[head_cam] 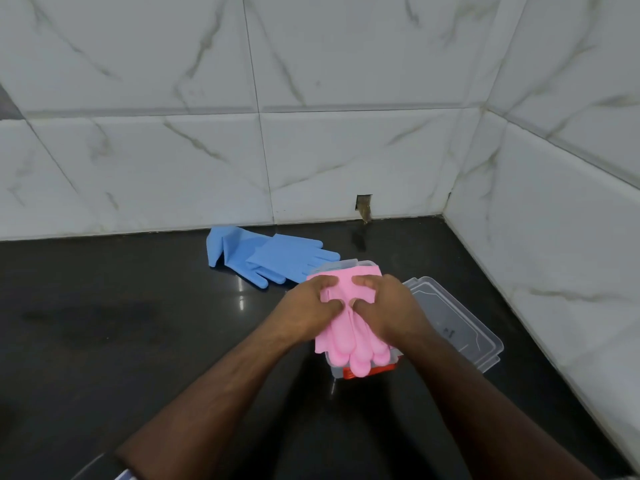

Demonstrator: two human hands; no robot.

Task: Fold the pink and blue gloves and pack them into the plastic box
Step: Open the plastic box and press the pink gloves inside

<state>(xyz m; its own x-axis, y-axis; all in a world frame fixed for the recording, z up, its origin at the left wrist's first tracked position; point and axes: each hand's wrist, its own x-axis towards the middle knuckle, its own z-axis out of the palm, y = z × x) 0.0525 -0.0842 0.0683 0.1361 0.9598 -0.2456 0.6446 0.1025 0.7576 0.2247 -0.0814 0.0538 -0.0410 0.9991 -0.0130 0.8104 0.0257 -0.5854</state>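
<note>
Both hands, left hand (313,308) and right hand (384,308), press pink gloves (349,341) into the plastic box (360,370), fingers curled on them. I judge half done: blue gloves (266,258) (unfolded, I think) remain on the bench (121,323).

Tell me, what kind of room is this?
Probably a kitchen corner: a shiny black countertop meets white marble-look wall tiles, and blue scrubbing gloves lie there.

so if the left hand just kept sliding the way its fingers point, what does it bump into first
Its fingers point right, so the left hand would likely meet the right hand almost at once: their fingertips nearly touch over the pink gloves. Depth between them is hard to judge.
</note>
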